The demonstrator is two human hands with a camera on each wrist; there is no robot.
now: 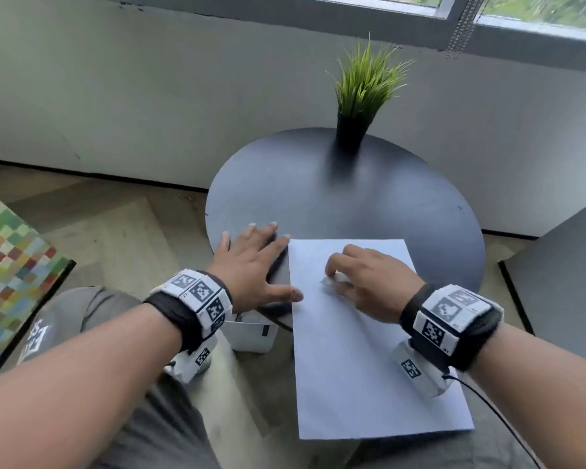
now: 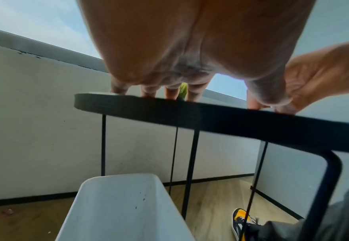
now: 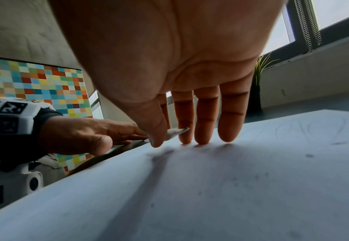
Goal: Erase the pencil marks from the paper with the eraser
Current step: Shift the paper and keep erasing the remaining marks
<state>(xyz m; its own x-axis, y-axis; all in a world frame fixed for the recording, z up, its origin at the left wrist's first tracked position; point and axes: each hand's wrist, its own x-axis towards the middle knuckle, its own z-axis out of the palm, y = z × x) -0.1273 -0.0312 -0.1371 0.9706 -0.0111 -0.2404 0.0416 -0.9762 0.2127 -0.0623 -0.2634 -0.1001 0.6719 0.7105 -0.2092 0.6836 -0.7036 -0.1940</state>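
A white sheet of paper (image 1: pixel 359 336) lies on the round dark table (image 1: pixel 345 198) and overhangs its near edge. Faint pencil marks (image 3: pixel 313 128) show on the paper's far part in the right wrist view. My right hand (image 1: pixel 362 275) pinches a small white eraser (image 1: pixel 332 280) between thumb and forefinger and presses it on the paper's upper half; the eraser (image 3: pixel 175 132) is partly hidden by the thumb. My left hand (image 1: pixel 254 262) lies flat with fingers spread on the table, its thumb touching the paper's left edge.
A potted green grass plant (image 1: pixel 362 96) stands at the table's far side. A white bin (image 2: pixel 118 208) sits on the floor under the table's left edge. A colourful checkered surface (image 1: pixel 11 265) is at the left, a grey panel (image 1: pixel 562 275) at the right.
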